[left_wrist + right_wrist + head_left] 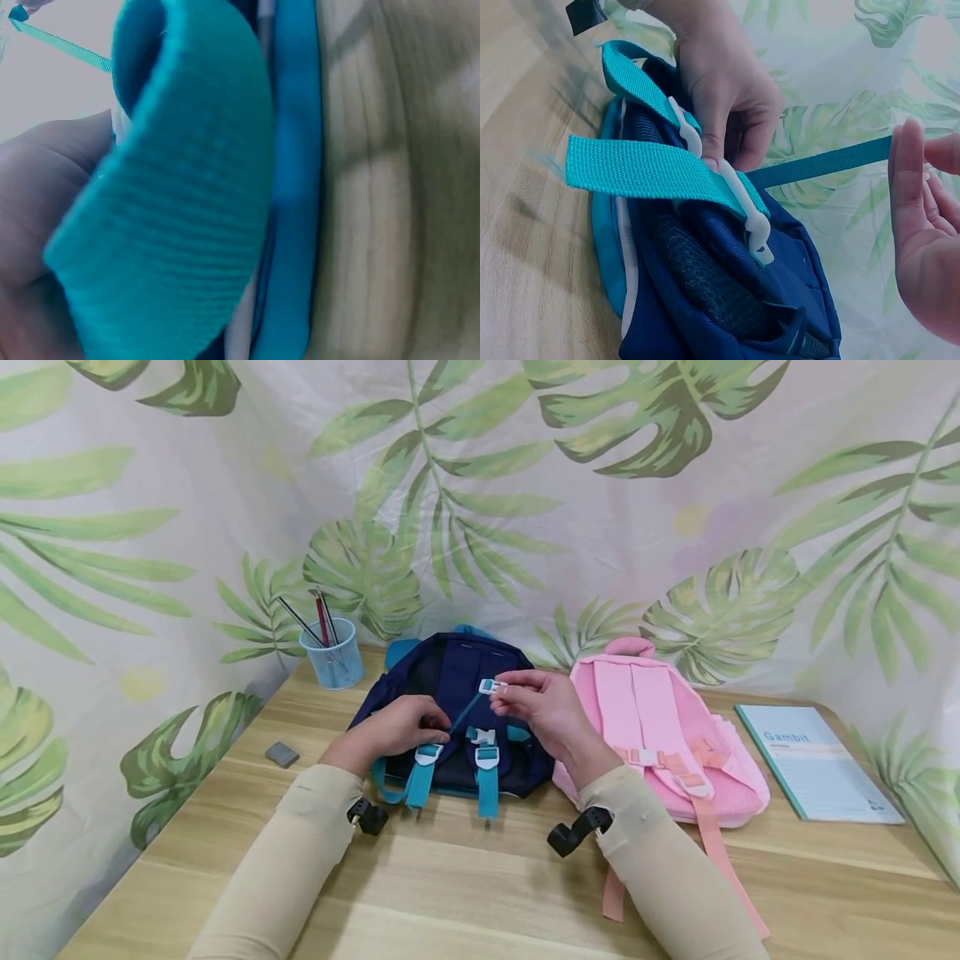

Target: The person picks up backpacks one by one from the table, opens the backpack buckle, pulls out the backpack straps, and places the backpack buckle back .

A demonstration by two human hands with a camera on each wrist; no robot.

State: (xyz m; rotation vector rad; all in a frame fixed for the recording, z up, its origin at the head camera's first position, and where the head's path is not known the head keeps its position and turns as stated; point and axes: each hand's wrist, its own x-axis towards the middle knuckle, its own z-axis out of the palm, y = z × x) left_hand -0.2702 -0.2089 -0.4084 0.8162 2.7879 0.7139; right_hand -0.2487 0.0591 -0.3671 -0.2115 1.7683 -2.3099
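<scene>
A navy backpack [459, 664] lies on the table with its shoulder straps facing up. My right hand [543, 706] pinches a white buckle [489, 686] raised above it. From that buckle a narrow teal strap [825, 163] runs taut down to my left hand [397, 727]. The left thumb and fingers hold the left shoulder strap close to its white slider [429, 754]. A second slider [487, 757] and another white buckle piece [483, 737] sit on the right shoulder strap. Teal webbing [172, 195] fills much of the left wrist view, hiding most of that hand's fingers.
To the right lies a pink backpack [633, 693], its loose strap [716, 843] trailing toward the front. Beyond it is a light blue notebook [817, 764]. A blue mesh cup [335, 660] of pens stands at the back left, and a grey eraser [282, 754] lies nearer.
</scene>
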